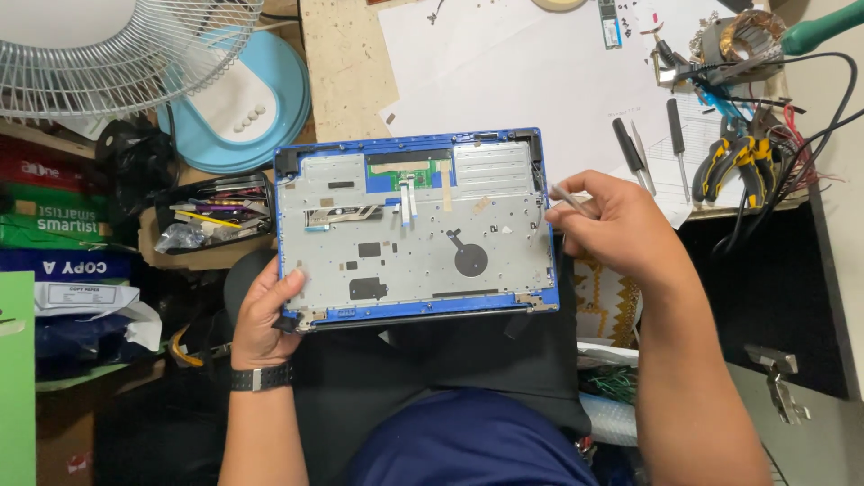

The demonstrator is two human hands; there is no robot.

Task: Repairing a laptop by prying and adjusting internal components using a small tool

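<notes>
1. Laptop shell (414, 229), blue-edged with a bare silver metal inside, lies flat across the person's lap at the near edge of the counter (346, 72).
2. Left hand (263, 315) grips the shell's near left corner, its fingers closed round the edge with the thumb on top; a dark watch (260, 377) sits on that wrist.
3. Right hand (616, 225) is at the shell's right edge, its fingers pinched shut on a thin metal tool (567, 196) whose tip points left, toward the frame.
4. Green circuit strip (412, 174) and pale ribbon cables sit in the far middle of the shell; a round black patch lies nearer the right.
5. White paper sheet (513, 63) covers the counter beyond the shell, with small screwdrivers (652, 148) and yellow-handled pliers (733, 162) to the far right.
6. White fan (108, 54) stands far left on a light blue round base (236, 101); a tray of pens (216, 211) lies just left of the shell.
</notes>
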